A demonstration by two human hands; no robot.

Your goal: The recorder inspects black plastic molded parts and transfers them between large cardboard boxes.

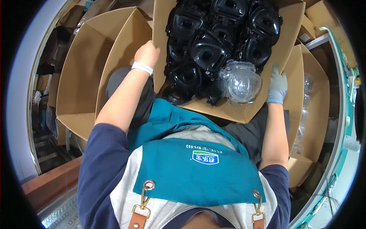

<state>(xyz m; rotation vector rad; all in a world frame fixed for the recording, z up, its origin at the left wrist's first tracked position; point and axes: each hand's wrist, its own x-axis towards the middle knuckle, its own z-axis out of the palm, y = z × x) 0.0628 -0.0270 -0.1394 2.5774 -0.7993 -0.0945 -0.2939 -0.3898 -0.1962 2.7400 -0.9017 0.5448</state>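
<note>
An open cardboard box [289,38] sits in front of me between my knees. Several glossy black molded plastic housings [207,53] fill most of it. A clear plastic shell [242,82], rounded like a dome, lies on top at the near right. My left hand [147,55], bare and with a white band at the wrist, is closed around the edge of the box's left wall. On the opposite side, my right hand [278,84] in a grey glove grips the right wall's edge, its fingers partly hidden.
Another open cardboard box [85,72] stands at my left. To the right, a further box [318,95] holds several clear plastic pieces [304,114] along its inside. A teal-edged frame [339,76] runs along the far right, and a reddish beam [53,179] lies at the lower left.
</note>
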